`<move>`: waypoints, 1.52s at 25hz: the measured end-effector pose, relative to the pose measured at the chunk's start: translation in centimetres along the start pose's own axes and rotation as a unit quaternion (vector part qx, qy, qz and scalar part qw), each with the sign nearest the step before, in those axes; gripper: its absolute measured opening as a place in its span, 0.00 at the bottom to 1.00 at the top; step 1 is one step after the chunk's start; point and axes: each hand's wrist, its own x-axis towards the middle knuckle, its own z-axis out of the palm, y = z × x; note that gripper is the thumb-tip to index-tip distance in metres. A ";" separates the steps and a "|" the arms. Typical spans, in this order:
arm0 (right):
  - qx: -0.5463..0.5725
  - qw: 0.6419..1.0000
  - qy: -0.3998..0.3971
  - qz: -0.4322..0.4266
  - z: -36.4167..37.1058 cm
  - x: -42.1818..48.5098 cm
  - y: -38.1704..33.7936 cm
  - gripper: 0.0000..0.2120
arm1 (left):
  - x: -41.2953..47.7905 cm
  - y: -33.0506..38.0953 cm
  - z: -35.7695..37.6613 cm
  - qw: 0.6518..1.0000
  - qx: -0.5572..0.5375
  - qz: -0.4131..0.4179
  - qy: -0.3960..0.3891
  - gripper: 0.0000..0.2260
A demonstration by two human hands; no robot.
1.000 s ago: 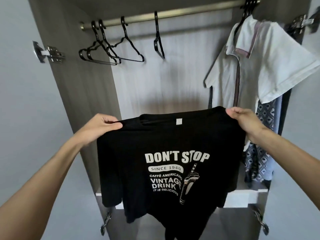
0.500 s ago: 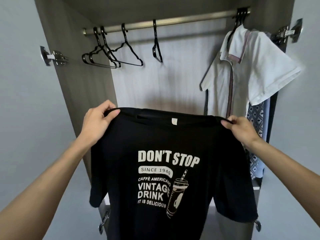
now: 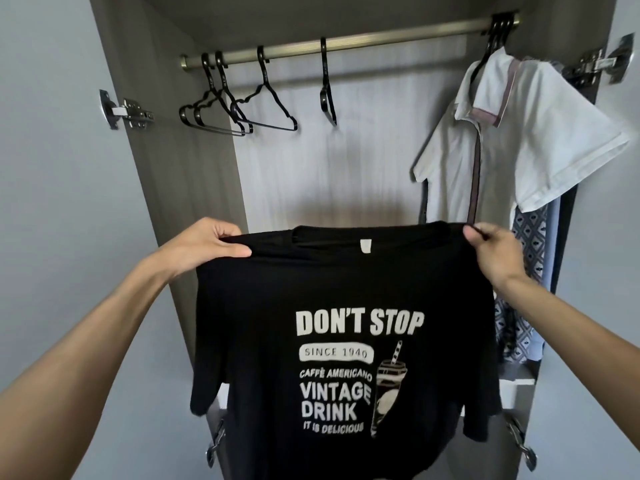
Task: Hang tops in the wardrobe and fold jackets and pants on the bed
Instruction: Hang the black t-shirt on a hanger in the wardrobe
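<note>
head view: the black t-shirt (image 3: 346,306) is now held out nearly level in front of the open wardrobe (image 3: 162,174), where half a second ago the shoulder on the left rode higher, and a second ago the one on the right did. the left hand (image 3: 204,244) has come down and re-set its hold: its thumb (image 3: 239,252) lies flat on the front of the cloth and the fingers curl over the seam, so it pinches that shoulder. the right hand (image 3: 491,252) pinches the other shoulder, fingers curled tight on the seam. both hands are clamped on the shirt and neither is free. the shirt hangs flat between them, print toward the camera, collar label (image 3: 364,245) showing at the neck, hem out of view below the frame. it sits well below the rail (image 3: 381,34), not yet inside the wardrobe

what this means, as i read it: the squaring-up looks done and the top is ready for a hanger, but no hanger shows in its neck. four empty hangers (image 3: 242,109) hang on the rail up left, apart from the white polo shirt (image 3: 512,133) and the patterned garment (image 3: 526,244) already hung at the right. one hand will have to let go to fetch a hanger, and the shirt will then droop from a single shoulder, so the remaining grip needs to be firm
</note>
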 end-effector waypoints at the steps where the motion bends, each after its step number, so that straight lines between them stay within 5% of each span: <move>1: -0.020 0.996 0.084 -0.032 0.3 0.2 -0.9 0.10 | 0.3 0.0 0.0 0.997 -0.029 0.030 0.058 0.11; 4: -0.041 0.958 0.248 -0.137 0.3 -0.4 -4.9 0.09 | 1.3 0.4 0.0 0.923 -0.038 0.134 0.359 0.11; 7: -0.176 0.911 0.246 -0.281 0.4 -1.3 -5.1 0.10 | 1.1 0.6 2.1 0.826 0.101 0.115 0.543 0.03; 11: -0.282 0.889 0.197 -0.302 -0.2 -1.0 -2.3 0.04 | 1.1 0.5 5.2 0.802 0.165 0.006 0.574 0.02; 15: -0.262 0.946 0.151 -0.119 0.5 0.2 -2.2 0.06 | 3.3 1.0 6.4 0.798 0.213 0.034 0.563 0.05; 18: -0.229 0.944 0.202 -0.123 2.6 2.9 -1.6 0.05 | 7.1 -0.5 6.0 0.768 0.235 0.077 0.590 0.11; 22: -0.263 0.937 0.134 -0.188 8.1 9.0 2.8 0.03 | 15.7 -7.6 4.7 0.778 0.330 0.117 0.522 0.18; 28: -0.461 0.848 -0.125 -0.229 20.0 16.3 16.9 0.11 | 29.7 -24.2 11.7 0.886 0.408 0.013 0.219 0.15; 32: -0.392 0.875 -0.173 -0.225 24.3 19.0 23.2 0.17 | 34.3 -31.5 15.2 0.900 0.373 -0.013 0.226 0.11; 34: -0.375 0.880 -0.189 -0.221 26.6 20.4 25.5 0.12 | 37.0 -34.1 16.7 0.899 0.371 -0.015 0.231 0.12; 38: -0.394 0.858 -0.280 -0.173 30.3 18.5 31.9 0.11 | 37.6 -38.7 21.1 0.908 0.406 -0.092 0.053 0.13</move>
